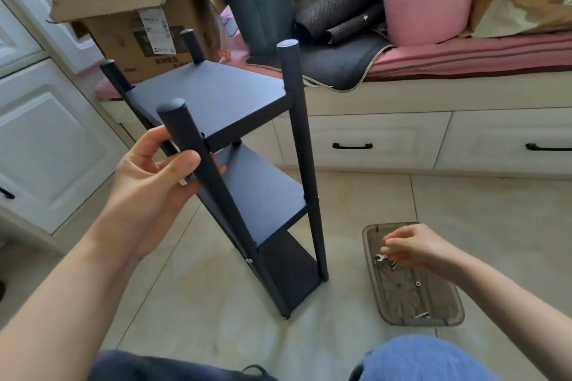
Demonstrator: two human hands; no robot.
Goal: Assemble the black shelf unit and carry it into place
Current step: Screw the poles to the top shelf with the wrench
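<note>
On floor: shelf unit, 3 shelves, 4 posts | left hand holds post | right hand over tray, grip unclear

Pale glossy floor tiles spread out under me in soft daylight. Ahead, a white bench with black-handled drawers carries a pink cushion, and white panelled cabinet doors stand to my left.

Pale tiled floor bearing the black shelf unit, which stands tilted on its leg ends, and, well apart to its right, a shallow grey tray holding a small wrench and loose screws.
</note>
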